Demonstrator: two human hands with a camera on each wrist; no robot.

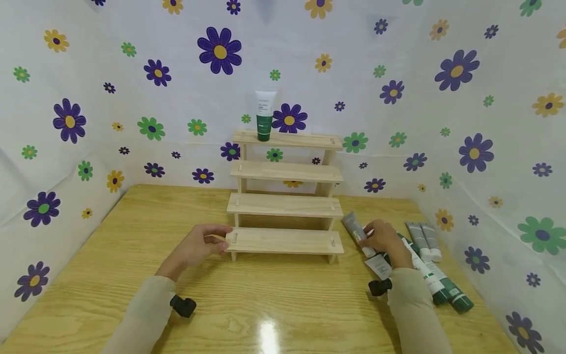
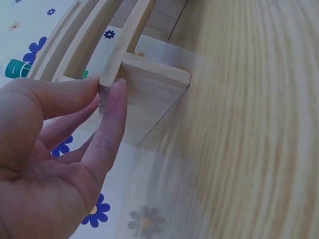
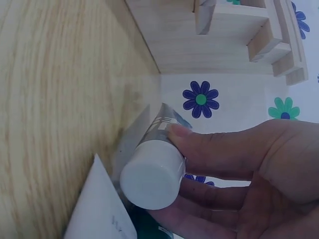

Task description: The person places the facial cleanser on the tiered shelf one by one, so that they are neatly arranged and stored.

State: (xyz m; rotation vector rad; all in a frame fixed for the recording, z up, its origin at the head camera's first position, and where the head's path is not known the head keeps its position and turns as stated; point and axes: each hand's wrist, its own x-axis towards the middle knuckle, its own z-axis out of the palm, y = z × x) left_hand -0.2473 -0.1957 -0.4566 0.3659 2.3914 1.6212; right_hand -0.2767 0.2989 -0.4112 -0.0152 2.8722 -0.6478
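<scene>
A stepped wooden rack (image 1: 285, 241) stands mid-table. Its lowest board's left end is pinched between the thumb and finger of my left hand (image 1: 201, 246); the left wrist view shows the board edge (image 2: 119, 59) between the fingertips. Over at the right, my right hand (image 1: 384, 241) grips a grey tube (image 1: 353, 228) with a white cap (image 3: 152, 177). Thumb and fingers lie on opposite sides of that tube, close above the table. Just under this hand are a white tube end (image 1: 379, 266) and a green tube part (image 3: 149, 224), partly hidden by the hand.
On the rack's top board stands a white-and-green tube (image 1: 265, 115). Two grey tubes (image 1: 424, 241) lie at the right, beside several white-and-green tubes (image 1: 457, 295). A flower-printed sheet (image 1: 177, 98) surrounds the wooden table (image 1: 265, 295) at the back and sides.
</scene>
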